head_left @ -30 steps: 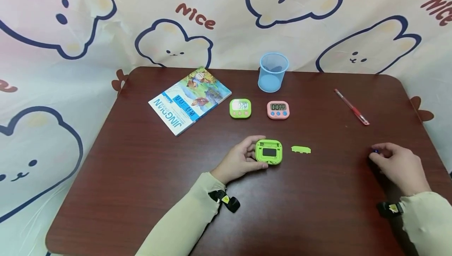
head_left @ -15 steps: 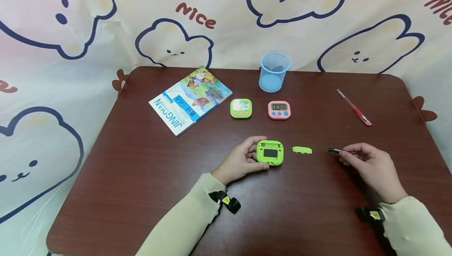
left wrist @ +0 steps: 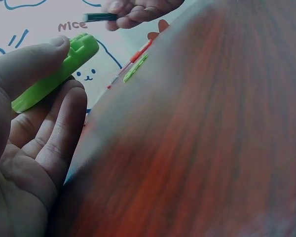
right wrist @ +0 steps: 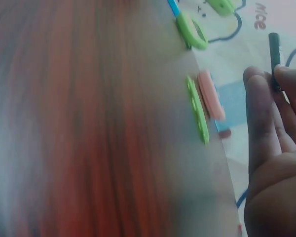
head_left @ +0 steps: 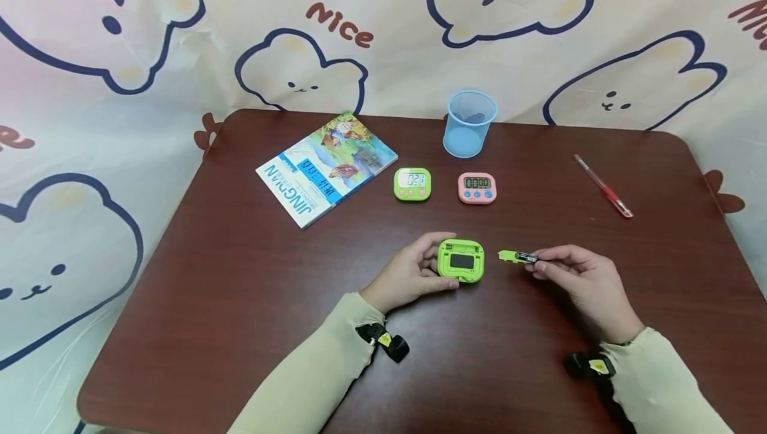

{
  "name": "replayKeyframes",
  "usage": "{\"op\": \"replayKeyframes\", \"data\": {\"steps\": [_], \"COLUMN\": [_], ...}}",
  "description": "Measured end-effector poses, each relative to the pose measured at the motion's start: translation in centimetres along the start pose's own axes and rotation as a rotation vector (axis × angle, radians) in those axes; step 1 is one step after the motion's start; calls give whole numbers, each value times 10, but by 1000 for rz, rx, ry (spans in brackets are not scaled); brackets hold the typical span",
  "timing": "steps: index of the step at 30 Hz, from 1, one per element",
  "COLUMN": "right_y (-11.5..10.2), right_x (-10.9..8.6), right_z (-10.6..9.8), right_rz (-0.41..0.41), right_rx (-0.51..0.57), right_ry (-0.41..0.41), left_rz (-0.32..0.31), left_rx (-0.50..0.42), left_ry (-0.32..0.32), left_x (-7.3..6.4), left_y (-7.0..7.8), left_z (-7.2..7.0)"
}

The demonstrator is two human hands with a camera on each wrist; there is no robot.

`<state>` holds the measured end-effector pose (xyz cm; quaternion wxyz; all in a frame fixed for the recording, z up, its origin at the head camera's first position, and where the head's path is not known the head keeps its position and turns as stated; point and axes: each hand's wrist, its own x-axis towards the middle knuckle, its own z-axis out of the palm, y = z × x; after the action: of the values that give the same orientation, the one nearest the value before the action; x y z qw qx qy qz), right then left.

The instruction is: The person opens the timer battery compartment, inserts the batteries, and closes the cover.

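My left hand (head_left: 413, 267) grips a green digital timer (head_left: 461, 261) by its edges, its back turned up with the battery slot uncovered. In the left wrist view the thumb presses one side of the timer (left wrist: 64, 74). My right hand (head_left: 587, 284) pinches a dark battery (head_left: 527, 257) between thumb and fingertips, to the right of the timer and apart from it. The battery (right wrist: 275, 54) also shows in the right wrist view. From the head view it overlaps the green battery cover (head_left: 508, 256), which lies on the table; the battery cover (right wrist: 197, 111) appears below my hand's height.
Behind my hands lie a second green timer (head_left: 412, 184), a pink timer (head_left: 477, 188) and a book (head_left: 326, 171). A blue cup (head_left: 469, 128) stands near the far edge of the brown table (head_left: 240, 301). Rightward lies a red pen (head_left: 604, 186).
My right hand has moved left from the right side of the table, bringing the battery close to the timer. The left hand stays nearly still with the timer.
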<state>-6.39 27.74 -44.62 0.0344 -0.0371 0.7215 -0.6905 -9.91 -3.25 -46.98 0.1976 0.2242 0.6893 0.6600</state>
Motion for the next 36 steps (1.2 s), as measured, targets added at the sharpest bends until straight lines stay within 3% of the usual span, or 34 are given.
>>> {"op": "replayKeyframes", "data": {"steps": [3, 10, 13, 18, 21, 24, 30, 36], "right_y": [-2, -9, -12, -11, -9, -6, -6, -8], "right_x": [1, 5, 9, 14, 14, 15, 22, 26], "right_z": [10, 36, 46, 57, 59, 61, 68, 73], "right_rz": [-15, -111, -169, -219, -184, -96, 45, 126], "right_rx": [-20, -349, -433, -364, -299, -290, -301, -221], "right_ry": [9, 47, 38, 45, 73, 78, -3, -40], "left_rz": [1, -6, -10, -13, -14, -13, 15, 24], "left_rx": [14, 11, 12, 30, 27, 15, 7, -8], "left_ry": [-11, -20, -18, -19, -22, -18, -24, -34], "left_x": [2, 3, 3, 5, 5, 4, 2, 0], "left_y": [0, 2, 3, 4, 5, 4, 0, 0], "left_z": [1, 4, 4, 4, 4, 2, -2, -4]}}
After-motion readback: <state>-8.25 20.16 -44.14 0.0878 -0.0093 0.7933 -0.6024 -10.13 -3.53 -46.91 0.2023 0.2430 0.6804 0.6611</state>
